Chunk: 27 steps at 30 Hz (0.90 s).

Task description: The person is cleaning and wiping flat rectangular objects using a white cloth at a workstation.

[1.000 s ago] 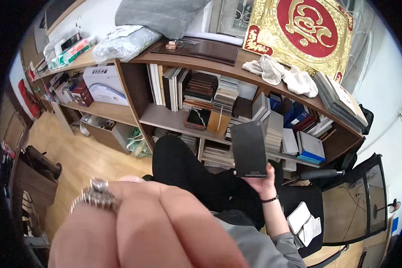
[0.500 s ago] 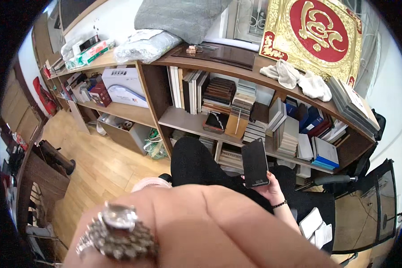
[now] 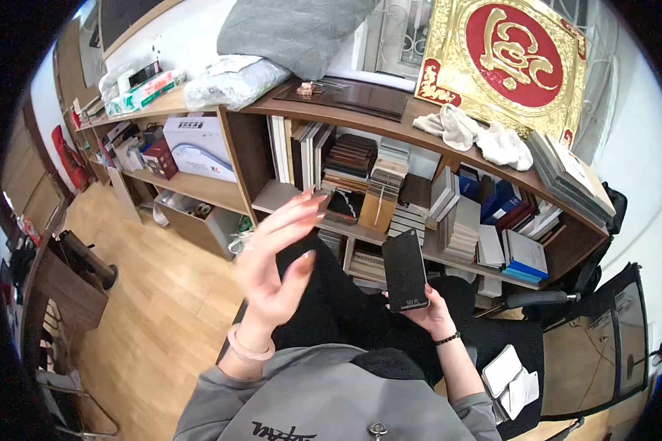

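Observation:
My left hand [image 3: 269,268] is raised in front of me, fingers stretched and thumb apart, with nothing in it. A pink band circles its wrist. My right hand [image 3: 429,312] grips the lower end of a dark rectangular sample board [image 3: 404,270], small pale print near its bottom edge. The board is held tilted over my black-clad legs. A dark bead bracelet [image 3: 447,339] is on my right wrist. Beside my right forearm, a white-paged open booklet [image 3: 504,371] and loose white slips [image 3: 522,392] lie on a black surface.
A long wooden shelf unit [image 3: 239,156] stands ahead, holding stacked sample boards [image 3: 387,184], blue folders [image 3: 526,253] and a white box [image 3: 200,151]. On top are a wrapped bundle [image 3: 237,82], white cloths [image 3: 504,147] and a gold-and-red plaque [image 3: 449,45]. A black chair armrest [image 3: 541,298] is at right.
My left hand, which was close to the camera with a large jewelled ring filling the lower view, has come down and away, fingers spread. My right hand still holds the board, slightly farther left in view.

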{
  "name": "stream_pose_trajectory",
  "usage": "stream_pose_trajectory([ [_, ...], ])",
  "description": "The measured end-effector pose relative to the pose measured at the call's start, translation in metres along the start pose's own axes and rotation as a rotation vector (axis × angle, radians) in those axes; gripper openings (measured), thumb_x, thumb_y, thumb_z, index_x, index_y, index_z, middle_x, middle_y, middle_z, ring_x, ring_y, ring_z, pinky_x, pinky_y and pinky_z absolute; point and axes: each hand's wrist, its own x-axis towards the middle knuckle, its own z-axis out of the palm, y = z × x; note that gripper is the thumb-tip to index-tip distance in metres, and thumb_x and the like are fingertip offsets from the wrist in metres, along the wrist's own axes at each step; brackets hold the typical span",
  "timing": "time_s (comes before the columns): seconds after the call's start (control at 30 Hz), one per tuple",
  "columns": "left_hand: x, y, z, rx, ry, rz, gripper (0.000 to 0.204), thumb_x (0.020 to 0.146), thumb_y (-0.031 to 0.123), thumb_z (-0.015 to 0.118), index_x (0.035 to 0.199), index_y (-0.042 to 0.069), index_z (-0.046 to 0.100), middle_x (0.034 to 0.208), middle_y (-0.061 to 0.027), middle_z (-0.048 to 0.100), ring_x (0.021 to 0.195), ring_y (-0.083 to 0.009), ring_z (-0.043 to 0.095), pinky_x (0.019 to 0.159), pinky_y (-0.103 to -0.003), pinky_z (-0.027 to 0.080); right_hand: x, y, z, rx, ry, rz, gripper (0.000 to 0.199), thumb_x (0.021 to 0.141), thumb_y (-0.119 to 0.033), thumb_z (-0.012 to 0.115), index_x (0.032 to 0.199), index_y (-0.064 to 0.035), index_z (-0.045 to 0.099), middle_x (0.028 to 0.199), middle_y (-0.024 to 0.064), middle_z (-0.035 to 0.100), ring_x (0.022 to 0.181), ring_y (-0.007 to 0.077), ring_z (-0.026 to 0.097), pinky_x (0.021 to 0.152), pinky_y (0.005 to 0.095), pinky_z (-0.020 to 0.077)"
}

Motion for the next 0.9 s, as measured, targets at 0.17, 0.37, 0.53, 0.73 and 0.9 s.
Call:
stream_pose_trajectory([
  [0.17,-0.124,-0.071,0.046,0.964,-0.316,-0.495,0.072,0.077,0.039,0.063,0.134,0.005,0.035,0.142,-0.0227,0.020,0.131,-0.0389,0.021,0.105,-0.048,0.018,-0.004,-0.003,0.016,-0.005,-0.035,-0.018,0.084,0.070,-0.031,0.071,0.137,-0.0083,0.026,0.126,0.0164,0.045,0.111,0.0343,0.049,0.091,0.0488,0.0418],
  [0.37,-0.113,-0.032,0.077,0.062,-0.606,-0.449,0.091,0.076,0.048,0.061,0.140,0.003,0.015,0.145,-0.0197,0.015,0.133,-0.0331,0.019,0.107,-0.047,0.017,-0.003,-0.038,0.066,-0.361,-0.005,-0.299,0.100,0.064,-0.029,0.078,0.140,-0.0083,0.016,0.130,0.0153,0.040,0.113,0.0288,0.047,0.093,0.0438,0.0410],
  [0.53,-0.072,-0.073,0.104,-1.311,-0.080,-0.877,0.073,0.085,0.032,0.057,0.140,0.007,0.016,0.143,-0.0147,0.022,0.131,-0.0282,0.025,0.105,-0.046,0.023,0.019,-0.043,0.120,-1.330,0.261,-0.571,0.106,0.064,-0.034,0.078,0.140,-0.0040,0.011,0.137,0.0210,0.029,0.116,0.0334,0.044,0.097,0.0410,0.0378],
  [0.73,-0.053,-0.061,0.081,-1.233,-0.002,-1.093,0.062,0.090,0.029,0.047,0.139,0.007,0.017,0.138,-0.0139,0.030,0.126,-0.0297,0.033,0.102,-0.049,0.030,0.053,-0.083,0.138,-1.681,0.053,-0.558,0.088,0.067,-0.026,0.076,0.136,-0.0071,0.026,0.127,0.0210,0.040,0.111,0.0271,0.046,0.093,0.0367,0.0388],
  [0.9,-0.062,-0.078,0.044,-1.430,0.063,-1.169,0.051,0.093,0.022,0.040,0.138,0.008,0.020,0.135,-0.0112,0.036,0.123,-0.0293,0.038,0.101,-0.047,0.032,0.150,-0.194,0.115,-2.127,0.922,-1.330,0.054,0.073,-0.025,0.070,0.116,-0.0006,0.049,0.117,0.0186,0.051,0.114,0.0334,0.042,0.097,0.0436,0.0328],
])
